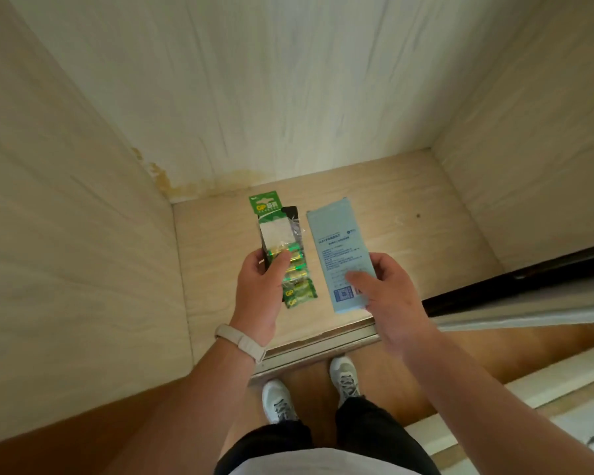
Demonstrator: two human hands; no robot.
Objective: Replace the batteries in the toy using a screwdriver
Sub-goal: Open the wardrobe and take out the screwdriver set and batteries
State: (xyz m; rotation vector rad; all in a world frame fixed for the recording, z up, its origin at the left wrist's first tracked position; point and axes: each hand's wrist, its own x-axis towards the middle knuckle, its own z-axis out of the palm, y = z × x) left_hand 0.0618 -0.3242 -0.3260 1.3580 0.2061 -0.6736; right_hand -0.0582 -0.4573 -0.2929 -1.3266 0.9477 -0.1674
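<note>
Both hands are full over the cabinet floor [408, 200]: left hand [258, 289] grips the opened battery pack [276, 231], right hand [391, 296] holds a pale blue box [333, 241]. Cells may slip from the torn wrap; no toy visible.

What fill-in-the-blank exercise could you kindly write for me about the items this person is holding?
1. The left hand grips a pack of batteries whose card is mainly ____ in colour.
2. The right hand holds a flat box that is light ____.
3. A pale band sits on the ____ wrist.

Missing words: green; blue; left.
</note>
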